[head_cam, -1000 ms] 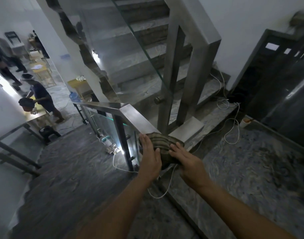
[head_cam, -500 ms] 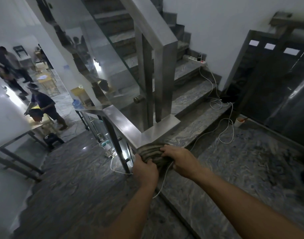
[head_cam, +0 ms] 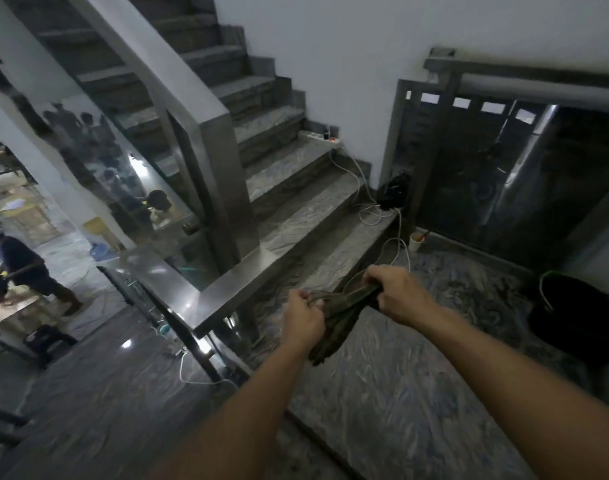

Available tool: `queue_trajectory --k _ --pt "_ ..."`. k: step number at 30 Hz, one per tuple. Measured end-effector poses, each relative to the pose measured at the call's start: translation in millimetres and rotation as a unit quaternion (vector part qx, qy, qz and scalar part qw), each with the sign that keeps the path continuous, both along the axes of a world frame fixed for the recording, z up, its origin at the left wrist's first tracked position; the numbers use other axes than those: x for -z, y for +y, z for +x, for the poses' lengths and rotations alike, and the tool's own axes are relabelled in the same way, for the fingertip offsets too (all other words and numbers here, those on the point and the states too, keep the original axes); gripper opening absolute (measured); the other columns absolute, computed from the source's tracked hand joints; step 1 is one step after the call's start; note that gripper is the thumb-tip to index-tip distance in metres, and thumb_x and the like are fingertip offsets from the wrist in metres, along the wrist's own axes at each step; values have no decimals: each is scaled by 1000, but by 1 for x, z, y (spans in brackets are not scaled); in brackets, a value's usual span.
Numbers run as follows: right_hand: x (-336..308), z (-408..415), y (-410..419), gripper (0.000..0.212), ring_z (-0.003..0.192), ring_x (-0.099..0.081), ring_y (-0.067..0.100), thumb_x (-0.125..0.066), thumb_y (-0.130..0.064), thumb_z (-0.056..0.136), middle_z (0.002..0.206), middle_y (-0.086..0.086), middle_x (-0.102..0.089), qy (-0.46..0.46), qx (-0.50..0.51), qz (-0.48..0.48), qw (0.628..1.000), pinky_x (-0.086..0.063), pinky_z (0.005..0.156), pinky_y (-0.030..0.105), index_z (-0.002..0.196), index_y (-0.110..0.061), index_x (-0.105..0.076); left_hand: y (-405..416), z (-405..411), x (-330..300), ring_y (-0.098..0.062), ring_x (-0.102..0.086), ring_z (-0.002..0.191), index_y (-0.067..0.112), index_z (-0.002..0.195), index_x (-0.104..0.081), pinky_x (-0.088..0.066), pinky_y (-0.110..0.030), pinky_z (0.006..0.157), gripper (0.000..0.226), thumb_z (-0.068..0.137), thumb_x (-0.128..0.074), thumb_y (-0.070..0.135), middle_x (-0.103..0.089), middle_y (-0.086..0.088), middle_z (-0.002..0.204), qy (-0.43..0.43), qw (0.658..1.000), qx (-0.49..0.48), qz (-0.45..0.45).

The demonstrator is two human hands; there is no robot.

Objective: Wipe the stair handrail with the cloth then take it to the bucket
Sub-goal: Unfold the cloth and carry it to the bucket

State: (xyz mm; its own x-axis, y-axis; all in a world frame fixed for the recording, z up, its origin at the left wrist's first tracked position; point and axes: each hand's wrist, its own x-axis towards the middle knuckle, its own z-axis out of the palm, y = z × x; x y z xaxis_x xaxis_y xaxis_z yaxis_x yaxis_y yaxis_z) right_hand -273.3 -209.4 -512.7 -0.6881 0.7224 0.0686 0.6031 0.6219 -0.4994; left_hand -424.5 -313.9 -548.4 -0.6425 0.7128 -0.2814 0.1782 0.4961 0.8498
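A dark striped cloth (head_cam: 334,317) hangs bunched in the air between my hands, to the right of the handrail and apart from it. My left hand (head_cam: 301,315) grips its left end and my right hand (head_cam: 398,296) grips its right end. The steel handrail (head_cam: 223,292) runs flat at centre left, turns a corner and rises up the stairs (head_cam: 282,188). A black bucket (head_cam: 580,317) with a thin wire handle stands on the landing floor at the right edge.
White cables (head_cam: 389,237) trail down the lower steps from a power strip (head_cam: 320,136). A small white cup (head_cam: 416,240) sits by the dark metal gate (head_cam: 504,174). People stand on the floor below at left, behind the glass balustrade.
Both hands lifted the cloth off the handrail corner and carried it right, now stretched between them. The view swung right, bringing the bucket into sight.
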Motion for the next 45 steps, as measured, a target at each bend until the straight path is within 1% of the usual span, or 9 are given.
queue_trajectory --k 4,9,12,16,21,25,28,40,45 --pt "-23 31 26 20 79 -54 17 -53 -8 82 82 -2 -58 -18 65 -3 998 -46 66 35 86 -25 -63 38 12 -21 -28 -55 108 13 115 -52 -44 -38 94 28 96 -45 32 -60 -11 117 33 994 101 12" --pt "-41 71 70 23 84 -55 17 -57 -12 83 90 -2 -60 -40 126 -11 991 -48 68 36 86 -34 -63 87 23 -48 -24 -61 92 16 99 -63 -51 -42 86 41 88 -51 53 -65 -8 97 50 966 255 2" --pt "-51 92 96 19 84 -54 13 -60 -15 82 91 -5 -58 -49 150 -20 987 -46 70 34 86 -32 -65 123 30 -59 -19 -61 94 20 100 -62 -52 -40 86 44 74 -66 56 -64 -3 100 63 927 368 -26" --pt "-56 113 137 18 80 -57 8 -66 -17 80 85 -8 -62 -52 184 -46 980 -44 67 29 80 -36 -64 187 39 -61 -17 -55 103 24 112 -55 -49 -39 90 61 63 -77 53 -57 1 111 174 862 473 -50" --pt "-47 132 214 18 79 -60 12 -71 -23 78 80 -8 -66 -62 239 -74 966 -51 70 34 72 -38 -64 296 50 -54 -20 -55 96 26 97 -62 -49 -35 83 27 76 -68 41 -49 -2 107 284 805 520 -24" --pt "-50 145 279 15 80 -61 15 -71 -20 78 80 -6 -67 -68 285 -94 952 -50 71 33 75 -34 -66 386 66 -59 -23 -54 99 32 109 -63 -49 -42 88 26 85 -57 41 -40 2 106 324 750 574 -47" --pt "-60 156 323 12 79 -61 16 -69 -18 79 79 -4 -67 -75 323 -111 937 -47 70 31 77 -29 -68 448 79 -71 -25 -58 100 29 115 -60 -51 -45 89 28 88 -55 34 -56 -3 111 325 720 610 -58" --pt "-70 238 427 12 88 -60 24 -67 -19 82 89 0 -65 -114 445 -133 878 -50 81 36 84 -30 -68 618 158 -84 -26 -62 94 24 98 -66 -42 -32 70 18 84 -61 35 -59 0 88 327 678 658 -21" --pt "-51 290 459 14 93 -61 27 -67 -19 80 96 5 -69 -131 491 -140 850 -49 83 35 92 -26 -71 669 219 -65 -27 -60 99 21 106 -66 -46 -36 77 26 84 -62 35 -65 -6 105 312 659 684 -22"
